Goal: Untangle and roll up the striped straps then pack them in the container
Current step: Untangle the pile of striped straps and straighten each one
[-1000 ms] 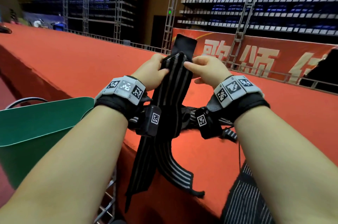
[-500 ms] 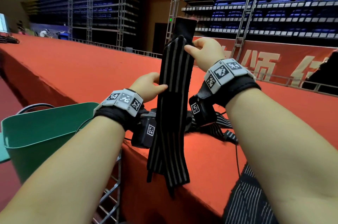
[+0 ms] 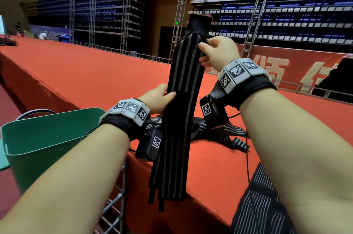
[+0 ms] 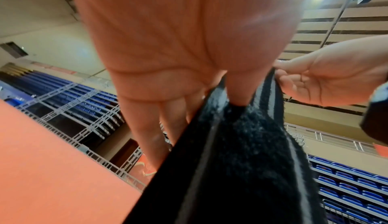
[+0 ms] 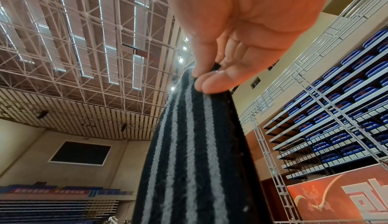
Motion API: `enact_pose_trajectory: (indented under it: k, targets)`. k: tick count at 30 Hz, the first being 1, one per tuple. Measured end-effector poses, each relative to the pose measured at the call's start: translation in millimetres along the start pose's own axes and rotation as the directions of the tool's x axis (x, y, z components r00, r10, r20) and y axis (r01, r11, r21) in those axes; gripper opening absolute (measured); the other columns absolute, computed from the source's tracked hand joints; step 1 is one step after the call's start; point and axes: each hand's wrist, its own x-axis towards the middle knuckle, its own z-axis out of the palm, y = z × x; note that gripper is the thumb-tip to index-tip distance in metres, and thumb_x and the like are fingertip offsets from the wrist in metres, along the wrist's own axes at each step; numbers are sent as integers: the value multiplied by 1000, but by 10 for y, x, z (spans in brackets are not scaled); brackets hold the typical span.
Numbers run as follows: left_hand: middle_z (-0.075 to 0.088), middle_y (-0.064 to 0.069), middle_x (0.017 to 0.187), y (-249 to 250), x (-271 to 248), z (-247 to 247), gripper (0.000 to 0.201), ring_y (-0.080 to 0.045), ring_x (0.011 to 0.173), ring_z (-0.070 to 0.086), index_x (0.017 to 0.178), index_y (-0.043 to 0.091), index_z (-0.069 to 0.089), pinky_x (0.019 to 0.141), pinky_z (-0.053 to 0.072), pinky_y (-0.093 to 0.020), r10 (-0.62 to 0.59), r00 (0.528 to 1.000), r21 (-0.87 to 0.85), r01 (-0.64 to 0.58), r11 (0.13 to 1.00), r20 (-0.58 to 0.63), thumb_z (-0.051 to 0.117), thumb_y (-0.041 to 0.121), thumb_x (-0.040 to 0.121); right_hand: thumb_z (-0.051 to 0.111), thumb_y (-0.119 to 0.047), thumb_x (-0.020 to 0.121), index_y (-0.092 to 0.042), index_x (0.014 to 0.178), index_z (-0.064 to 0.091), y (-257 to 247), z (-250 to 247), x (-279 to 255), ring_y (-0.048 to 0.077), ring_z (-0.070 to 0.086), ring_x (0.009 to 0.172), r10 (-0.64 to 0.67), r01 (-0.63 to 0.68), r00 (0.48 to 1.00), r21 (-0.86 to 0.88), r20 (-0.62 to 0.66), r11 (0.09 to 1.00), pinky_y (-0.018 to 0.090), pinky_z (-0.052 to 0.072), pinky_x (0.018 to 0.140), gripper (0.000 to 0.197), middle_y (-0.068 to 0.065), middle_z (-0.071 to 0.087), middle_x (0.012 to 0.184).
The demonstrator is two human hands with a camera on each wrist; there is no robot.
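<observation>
one striped strap (image 3: 183,111) is pulled free and held upright over the near edge of the red bench (image 3: 76,73): the right hand (image 3: 219,52) pinches it near the top, the left hand (image 3: 158,98) pinches its edge halfway down, and the lower end hangs loose. it looks straightened but not yet rolled. more straps (image 3: 219,134) lie in a tangled heap on the bench behind it. the green container (image 3: 38,138) stands to the left; its inside is hidden, so nothing shows as packed.
</observation>
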Motion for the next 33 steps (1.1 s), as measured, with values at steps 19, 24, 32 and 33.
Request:
enact_pose_trajectory:
  k: [19, 24, 32, 33]
  targets:
    - [42, -10, 70, -174, -102, 482, 26, -19, 53, 40, 116, 5, 43, 59, 42, -34, -167, 941, -159, 221, 962, 295, 39, 25, 100, 53, -12, 91, -13, 76, 61, 162, -288, -233, 8, 64, 56, 106, -106, 994, 21, 6, 994, 23, 57, 61, 17, 3, 64, 76]
    - [58, -23, 102, -183, -101, 696, 25, -37, 85, 63, 114, 3, 47, 77, 56, -51, -143, 902, -155, 223, 963, 407, 40, 22, 99, 52, -9, 93, -14, 71, 55, 309, -396, -314, 6, 63, 52, 185, -185, 983, 10, -17, 983, 23, 56, 58, 23, 1, 58, 73]
    - [53, -16, 86, -133, -175, 1018, 14, -25, 69, 56, 100, 10, 51, 67, 54, -40, -153, 864, -72, 212, 974, 479, 46, 22, 98, 51, -7, 94, 3, 123, 49, 785, -604, -476, 17, 62, 57, 395, -398, 915, -29, -76, 917, 44, 57, 76, 30, 14, 58, 86]
    - [53, -17, 88, -133, -176, 1080, 17, -26, 70, 56, 105, 7, 51, 70, 53, -45, -155, 849, -72, 220, 973, 505, 46, 21, 98, 51, -7, 94, 4, 126, 48, 866, -628, -503, 19, 62, 59, 422, -426, 903, -34, -83, 904, 46, 56, 78, 33, 13, 59, 81]
